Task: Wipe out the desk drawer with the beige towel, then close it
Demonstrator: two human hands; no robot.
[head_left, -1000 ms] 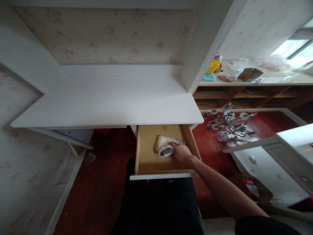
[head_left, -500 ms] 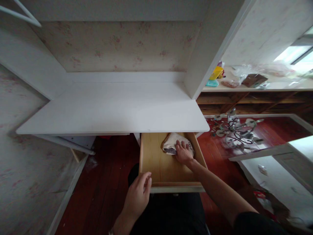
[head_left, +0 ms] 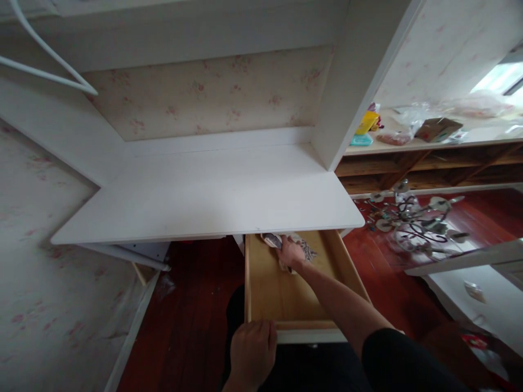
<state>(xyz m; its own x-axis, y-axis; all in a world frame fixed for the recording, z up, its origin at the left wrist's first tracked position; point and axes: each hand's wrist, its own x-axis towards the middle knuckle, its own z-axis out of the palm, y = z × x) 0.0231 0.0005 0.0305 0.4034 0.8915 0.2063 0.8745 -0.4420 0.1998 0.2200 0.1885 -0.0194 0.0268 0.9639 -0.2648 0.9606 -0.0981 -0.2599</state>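
A wooden drawer (head_left: 304, 305) stands pulled out from under the white desk (head_left: 212, 190). Inside it, toward the back, lies a crumpled pale cloth (head_left: 309, 252) with dark patterned patches. My right hand (head_left: 291, 253) is closed on this cloth, pressing it against the drawer bottom; the fingertips are partly hidden. At the drawer's front left corner my left hand (head_left: 253, 348) is curled over the front edge, its fingers wrapped round the rim.
A white hutch panel (head_left: 368, 81) rises at the desk's right end. White cable (head_left: 49, 51) loops at upper left. On the red floor at right lies a chandelier (head_left: 420, 218), near a white furniture piece (head_left: 461, 294). Bags and a cardboard box (head_left: 439, 129) lie on a low shelf.
My right hand has shifted the cloth toward the drawer's back left, bunching it. My left hand has come down onto the drawer's front edge and closed there. The view has tilted slightly.
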